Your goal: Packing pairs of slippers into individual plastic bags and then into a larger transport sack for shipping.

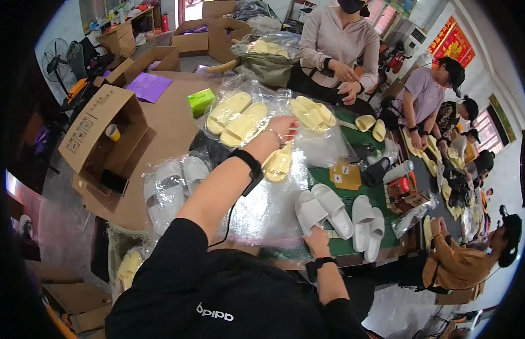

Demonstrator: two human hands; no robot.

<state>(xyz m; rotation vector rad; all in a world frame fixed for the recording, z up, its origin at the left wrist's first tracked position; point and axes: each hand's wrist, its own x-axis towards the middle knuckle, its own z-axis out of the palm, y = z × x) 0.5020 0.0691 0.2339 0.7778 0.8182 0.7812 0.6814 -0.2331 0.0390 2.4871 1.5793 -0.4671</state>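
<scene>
My left hand reaches across the table with its fingers bent inward, over clear plastic bags. Whatever it pinches, if anything, is too small to make out. Just below it lies a pale yellow slipper. Bagged yellow slippers lie on either side, a left pair and a right pair. Lower down, my right hand grips the near end of a white slipper. Its mate lies against it, and another white pair rests to the right.
Bagged grey-white slippers lie beside my left forearm. An open cardboard box stands at left, near a green packet. A bottle and black slipper are at right. Across the table stands a person; several others work along the right.
</scene>
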